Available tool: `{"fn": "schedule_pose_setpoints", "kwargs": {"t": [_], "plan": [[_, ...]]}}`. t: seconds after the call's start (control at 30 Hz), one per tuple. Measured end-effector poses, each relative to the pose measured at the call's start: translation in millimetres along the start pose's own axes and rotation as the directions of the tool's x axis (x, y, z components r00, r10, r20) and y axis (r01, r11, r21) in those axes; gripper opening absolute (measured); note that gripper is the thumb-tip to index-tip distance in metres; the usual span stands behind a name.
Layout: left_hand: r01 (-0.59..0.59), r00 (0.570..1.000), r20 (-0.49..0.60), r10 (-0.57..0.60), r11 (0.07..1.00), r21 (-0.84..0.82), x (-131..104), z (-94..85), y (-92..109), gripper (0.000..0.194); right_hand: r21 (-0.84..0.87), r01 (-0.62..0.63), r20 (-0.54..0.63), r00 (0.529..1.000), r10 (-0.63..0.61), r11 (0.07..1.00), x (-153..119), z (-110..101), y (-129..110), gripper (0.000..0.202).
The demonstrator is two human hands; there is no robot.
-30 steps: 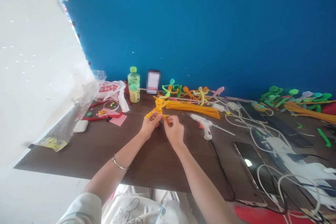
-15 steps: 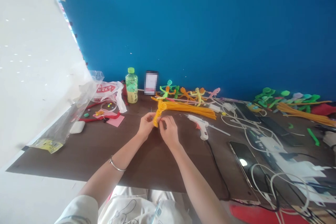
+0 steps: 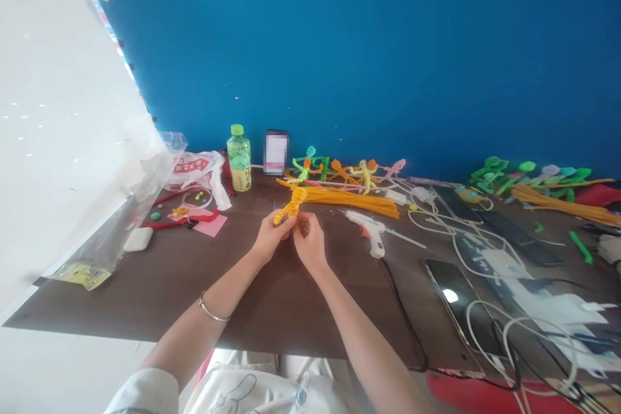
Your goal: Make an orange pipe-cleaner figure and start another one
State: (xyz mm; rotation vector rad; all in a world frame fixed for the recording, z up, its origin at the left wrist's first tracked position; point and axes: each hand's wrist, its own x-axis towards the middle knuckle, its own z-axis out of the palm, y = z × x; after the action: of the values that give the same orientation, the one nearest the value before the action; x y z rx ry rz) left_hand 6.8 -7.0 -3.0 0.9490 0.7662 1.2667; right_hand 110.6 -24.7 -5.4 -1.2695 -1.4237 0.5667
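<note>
facing a broad blue wall [image 3: 363, 45], the person works at a dark worktop [image 3: 121, 297], with the glue gun [image 3: 372, 233] as the landmark for everything on it. to the right of the gun and nearer the body lies a dark phone [image 3: 446, 278] with pale cables looped over one end. just behind the gun runs a thick bundle of orange stems [image 3: 354, 202], and beyond that, by the wall, sits a row of small fuzzy figures [image 3: 365, 174]. well off to the gun's left, further back, a green-capped bottle [image 3: 239, 162] stands upright.

closer in, both hands meet to the left of the gun. the left hand [image 3: 272, 233] has its grip closed, thumb and fingers pinching the lower part of a wrapped orange piece [image 3: 294, 202]. the right hand [image 3: 310, 242] has its fingers curled in at the piece's lower end; whether they have hold of it is hidden.

the piece is up off the worktop, tilted, in front of the bundle's left end. the step in hand looks like fine shaping or winding by fingertip. the next move seems to call for a steady left pinch and small, light turns from the right, so the coils don't slip.
</note>
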Motion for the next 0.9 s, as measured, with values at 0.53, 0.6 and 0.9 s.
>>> {"fn": "schedule_pose_setpoints", "kwargs": {"t": [0.53,0.6,0.9], "plan": [[0.037,0.994,0.100,-0.037,0.999,0.001,5.1,-10.9,5.6,0.034,-0.092,0.118,0.218,0.971,-0.096,0.989,16.5,-22.2,-0.9,0.020],[0.096,0.980,0.183,-0.084,0.994,-0.055,4.9,-12.5,7.6,0.032,0.081,-0.067,0.354,0.934,0.034,0.994,18.3,-24.5,-1.5,0.022],[0.262,0.955,0.202,-0.216,0.935,-0.239,7.8,-12.7,7.4,0.027,-0.238,0.366,0.177,0.927,-0.330,0.900,9.5,-20.2,1.8,0.018]]}}
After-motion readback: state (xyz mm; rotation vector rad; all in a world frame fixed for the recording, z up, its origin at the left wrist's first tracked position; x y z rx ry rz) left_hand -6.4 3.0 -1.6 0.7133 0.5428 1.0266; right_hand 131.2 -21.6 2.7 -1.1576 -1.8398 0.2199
